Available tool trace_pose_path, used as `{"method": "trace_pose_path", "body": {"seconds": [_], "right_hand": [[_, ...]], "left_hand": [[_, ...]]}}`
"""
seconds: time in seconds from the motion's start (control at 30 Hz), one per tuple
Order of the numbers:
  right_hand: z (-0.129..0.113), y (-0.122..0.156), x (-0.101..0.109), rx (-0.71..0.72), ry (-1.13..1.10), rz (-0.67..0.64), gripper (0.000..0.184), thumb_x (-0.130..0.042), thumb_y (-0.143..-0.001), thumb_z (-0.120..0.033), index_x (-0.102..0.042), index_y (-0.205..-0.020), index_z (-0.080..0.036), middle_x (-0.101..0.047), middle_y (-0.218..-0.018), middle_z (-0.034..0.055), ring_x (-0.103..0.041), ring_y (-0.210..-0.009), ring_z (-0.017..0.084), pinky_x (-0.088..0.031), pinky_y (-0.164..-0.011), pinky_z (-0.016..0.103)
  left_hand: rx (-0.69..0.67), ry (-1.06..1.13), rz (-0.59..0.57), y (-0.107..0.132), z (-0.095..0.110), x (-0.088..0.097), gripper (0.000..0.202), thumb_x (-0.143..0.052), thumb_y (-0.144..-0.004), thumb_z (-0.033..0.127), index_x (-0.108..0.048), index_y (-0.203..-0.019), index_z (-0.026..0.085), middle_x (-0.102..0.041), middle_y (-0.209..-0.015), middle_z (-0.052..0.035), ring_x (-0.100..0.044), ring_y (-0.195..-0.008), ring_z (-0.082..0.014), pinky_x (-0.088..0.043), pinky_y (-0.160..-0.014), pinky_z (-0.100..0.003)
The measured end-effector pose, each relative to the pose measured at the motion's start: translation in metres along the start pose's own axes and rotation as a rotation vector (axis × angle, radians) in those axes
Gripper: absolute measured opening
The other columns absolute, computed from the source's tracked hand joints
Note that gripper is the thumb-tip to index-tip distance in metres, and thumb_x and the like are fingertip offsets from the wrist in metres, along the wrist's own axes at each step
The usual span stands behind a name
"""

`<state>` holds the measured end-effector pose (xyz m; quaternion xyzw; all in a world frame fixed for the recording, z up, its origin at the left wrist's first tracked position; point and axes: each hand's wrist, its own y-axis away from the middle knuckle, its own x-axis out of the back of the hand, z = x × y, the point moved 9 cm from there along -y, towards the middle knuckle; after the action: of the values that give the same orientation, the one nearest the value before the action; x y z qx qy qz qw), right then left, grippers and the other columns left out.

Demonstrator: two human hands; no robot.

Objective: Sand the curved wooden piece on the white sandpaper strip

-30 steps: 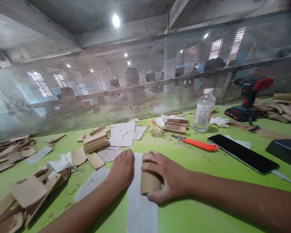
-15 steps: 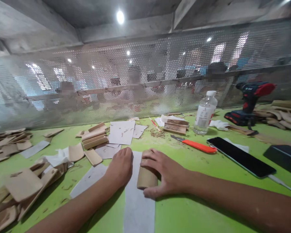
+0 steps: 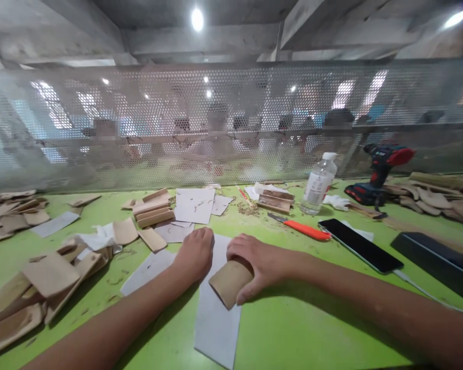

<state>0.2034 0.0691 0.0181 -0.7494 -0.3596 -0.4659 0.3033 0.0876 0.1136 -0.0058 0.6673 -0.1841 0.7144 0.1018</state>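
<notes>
While the right hand (image 3: 262, 259) curls its fingers over a curved wooden piece (image 3: 229, 281), gripping it, that piece sits askew over the paper strip (image 3: 218, 324) on the green counter (image 3: 312, 329). The left hand (image 3: 195, 253) rests on the strip's far end, just left of the piece. Its fingers point away and are hidden, so I cannot tell whether they are stretched or curled. Right of the strip lie an orange knife (image 3: 306, 231) and a phone (image 3: 357, 245). Left of it a heap of wooden offcuts (image 3: 42, 277) runs out of view. Beyond the strip, a mesh screen (image 3: 139, 128) blurs whatever stands behind it.
</notes>
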Motion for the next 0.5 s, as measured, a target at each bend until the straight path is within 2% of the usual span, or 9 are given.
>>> {"method": "trace_pose_path", "body": {"seconds": [0.1, 0.2, 0.27, 0.37, 0.43, 0.5], "right_hand": [[0.004, -0.004, -0.001, -0.097, -0.008, 0.022, 0.073, -0.085, -0.059, -0.07, -0.061, -0.102, -0.017, -0.061, -0.1, 0.0074, -0.055, -0.088, 0.025, -0.048, -0.079, 0.038], [0.005, 0.0, 0.002, -0.252, 0.021, 0.051, 0.074, -0.088, -0.058, -0.067, -0.059, -0.104, -0.017, -0.065, -0.098, 0.008, -0.058, -0.083, 0.025, -0.044, -0.069, 0.033], [0.002, 0.004, 0.009, -0.316, 0.052, 0.117, 0.066, -0.083, -0.069, -0.064, -0.059, -0.109, -0.017, -0.068, -0.099, 0.0095, -0.06, -0.082, 0.025, -0.041, -0.068, 0.032], [-0.003, 0.009, 0.024, -0.363, 0.028, 0.303, 0.053, -0.067, -0.086, -0.062, -0.059, -0.113, -0.017, -0.069, -0.097, 0.0092, -0.061, -0.078, 0.022, -0.041, -0.067, 0.032], [-0.003, 0.01, 0.029, -0.379, -0.066, 0.396, 0.05, -0.064, -0.088, -0.062, -0.058, -0.108, -0.018, -0.068, -0.089, 0.0057, -0.059, -0.073, 0.019, -0.041, -0.065, 0.03], [-0.001, 0.009, 0.027, -0.387, -0.176, 0.424, 0.048, -0.066, -0.086, -0.063, -0.057, -0.104, -0.019, -0.067, -0.085, 0.0033, -0.058, -0.07, 0.017, -0.041, -0.062, 0.029]], "left_hand": [[-0.006, 0.012, -0.005, 0.0, 0.0, 0.001, 0.016, -0.043, -0.099, 0.012, -0.052, -0.111, 0.018, -0.062, -0.117, -0.014, -0.058, -0.109, -0.0303, -0.045, -0.092, -0.042], [-0.005, 0.029, -0.023, -0.001, -0.002, 0.002, 0.017, -0.046, -0.097, 0.012, -0.052, -0.112, 0.018, -0.062, -0.118, -0.0142, -0.058, -0.111, -0.0303, -0.045, -0.093, -0.042], [-0.005, 0.039, -0.036, -0.001, -0.003, 0.001, 0.019, -0.05, -0.095, 0.012, -0.052, -0.113, 0.019, -0.061, -0.119, -0.0139, -0.058, -0.111, -0.0299, -0.045, -0.092, -0.041], [-0.017, 0.045, -0.045, 0.0, -0.003, 0.0, 0.025, -0.052, -0.094, 0.013, -0.052, -0.118, 0.02, -0.061, -0.12, -0.0136, -0.057, -0.113, -0.029, -0.045, -0.094, -0.041], [-0.03, 0.036, -0.039, 0.0, -0.003, 0.0, 0.029, -0.052, -0.093, 0.013, -0.051, -0.121, 0.02, -0.06, -0.122, -0.014, -0.056, -0.116, -0.0293, -0.045, -0.096, -0.041], [-0.041, 0.022, -0.033, 0.0, -0.003, -0.001, 0.031, -0.053, -0.092, 0.012, -0.051, -0.122, 0.019, -0.06, -0.124, -0.0143, -0.055, -0.118, -0.0297, -0.044, -0.097, -0.041]]}}
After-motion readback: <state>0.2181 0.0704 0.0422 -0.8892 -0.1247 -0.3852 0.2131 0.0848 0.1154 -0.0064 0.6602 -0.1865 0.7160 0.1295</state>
